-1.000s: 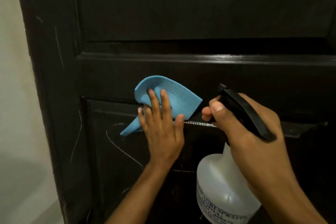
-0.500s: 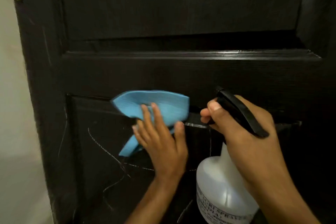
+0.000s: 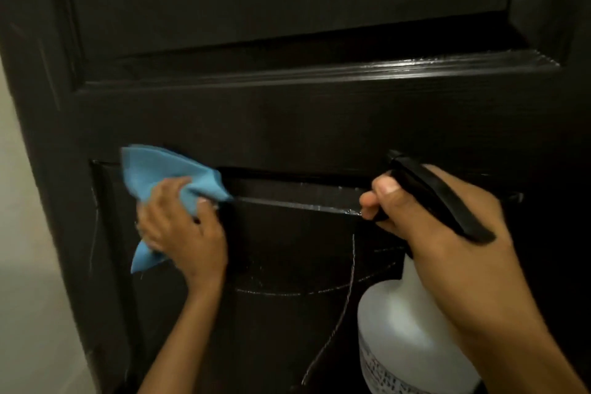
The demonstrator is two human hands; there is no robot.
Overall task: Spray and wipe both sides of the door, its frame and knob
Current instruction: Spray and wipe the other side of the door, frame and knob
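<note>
So a dark, almost black paneled door (image 3: 287, 125) fills pretty much the whole view, with a glossy moulding strip catching light along the bottom of the upper panel. A blue cloth (image 3: 166, 176) is pressed against the door at the top left corner of the lower recessed panel, right where the panel edge meets the cross rail. It's held there by the left hand (image 3: 185, 230), whose fingers are curled into the fabric with the thumb lying along the panel ledge; one corner of the cloth sticks up above the fingers and another tail hangs out below the hand.

Over on the right, a spray bottle (image 3: 403, 323) is gripped by the right hand (image 3: 447, 233). The fingers are wrapped around the neck under the black trigger head (image 3: 438, 198), and the thumb is seen on top near the nozzle, which is pointed toward the door. The bottle body is translucent white with some printed text near the bottom, too blurry to be read.

The two hands are kept well apart, with a bare stretch of the panel ledge between them. Thin whitish scratchy lines and curves are visible on the lower panel below the hands. A pale wall (image 3: 22, 265) is seen past the door's left edge.
</note>
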